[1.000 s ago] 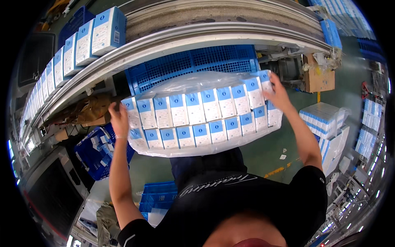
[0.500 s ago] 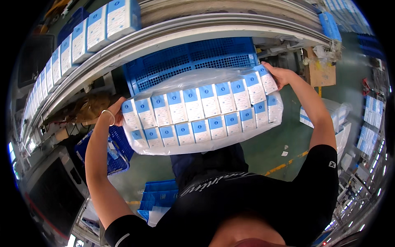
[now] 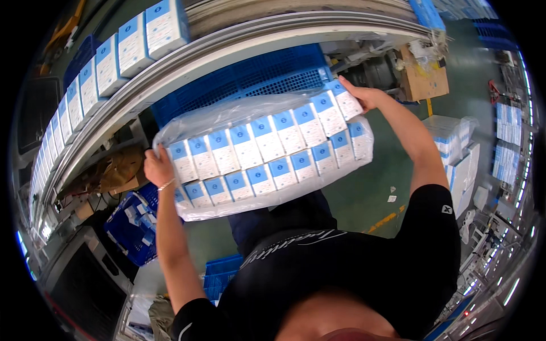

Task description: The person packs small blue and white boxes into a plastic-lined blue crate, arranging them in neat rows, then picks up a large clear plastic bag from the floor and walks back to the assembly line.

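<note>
Two rows of small white-and-blue cartons (image 3: 261,136) lie side by side in a clear plastic bag (image 3: 273,200), in front of my body. The pack tilts, its right end farther away than its left. At the left end my left hand (image 3: 158,167) is closed on the bag's edge, beside the first carton of the far row. My right hand (image 3: 364,96) grips the end carton (image 3: 343,99) of the far row, which sits a little askew from the others. The undersides of the cartons are hidden.
Behind the bag is a large blue plastic crate (image 3: 239,77), below a metal-edged conveyor (image 3: 273,27). A line of similar cartons (image 3: 133,45) stands on the conveyor at left. A blue basket (image 3: 122,227) holding cartons is at lower left; wrapped packs (image 3: 446,139) are stacked at right.
The bagged cartons and my right hand have shifted left in view, and the pack slants more. My left hand is now more curled at its end. The surroundings have shifted too.
</note>
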Demonstrator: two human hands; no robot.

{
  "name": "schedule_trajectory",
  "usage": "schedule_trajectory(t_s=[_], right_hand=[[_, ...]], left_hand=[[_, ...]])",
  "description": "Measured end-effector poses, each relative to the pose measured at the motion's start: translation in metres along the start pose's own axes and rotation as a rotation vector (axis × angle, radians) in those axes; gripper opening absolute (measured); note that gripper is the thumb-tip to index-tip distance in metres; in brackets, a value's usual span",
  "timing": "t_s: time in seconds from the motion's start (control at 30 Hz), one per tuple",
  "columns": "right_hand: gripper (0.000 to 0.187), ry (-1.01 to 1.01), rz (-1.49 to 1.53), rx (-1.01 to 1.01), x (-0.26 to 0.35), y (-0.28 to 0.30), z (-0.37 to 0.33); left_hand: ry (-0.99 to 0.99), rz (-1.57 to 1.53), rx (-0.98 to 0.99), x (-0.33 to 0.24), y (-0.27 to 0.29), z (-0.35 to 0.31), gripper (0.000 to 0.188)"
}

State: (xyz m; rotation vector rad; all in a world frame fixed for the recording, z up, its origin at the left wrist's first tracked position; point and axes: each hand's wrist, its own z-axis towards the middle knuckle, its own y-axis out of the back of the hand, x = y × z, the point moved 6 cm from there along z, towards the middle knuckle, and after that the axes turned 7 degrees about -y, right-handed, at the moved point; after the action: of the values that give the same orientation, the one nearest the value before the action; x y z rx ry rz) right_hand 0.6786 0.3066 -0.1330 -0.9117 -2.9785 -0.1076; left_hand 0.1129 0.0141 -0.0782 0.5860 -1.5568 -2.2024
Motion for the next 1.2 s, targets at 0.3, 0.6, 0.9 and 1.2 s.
schedule_trajectory(t_s=[0.3,0.6,0.9,1.2], right_hand=[[0.11,0.124,0.003,0.114,-0.001,-0.004,-0.016],[0.054,0.23,0.32,0.22,-0.037,0.005,0.059],[0.022,0.888,-0.305,-0.973,0.037,0.068,-0.043],[0.029,1.059,0.082,-0.979,-0.024,0.017,-0.158]], left_hand=[[-0.609,-0.933,0.452,-0.436,-0.016,0.015,0.058],[-0.556,-0.919,0.568,-0.482,-0.023,-0.014,0.068],[-0.621,-0.73,0.677,-0.511,-0.035,-0.029,0.069],[-0.638,-0.35,0.39,-0.48,-0.032,-0.075,0.067]])
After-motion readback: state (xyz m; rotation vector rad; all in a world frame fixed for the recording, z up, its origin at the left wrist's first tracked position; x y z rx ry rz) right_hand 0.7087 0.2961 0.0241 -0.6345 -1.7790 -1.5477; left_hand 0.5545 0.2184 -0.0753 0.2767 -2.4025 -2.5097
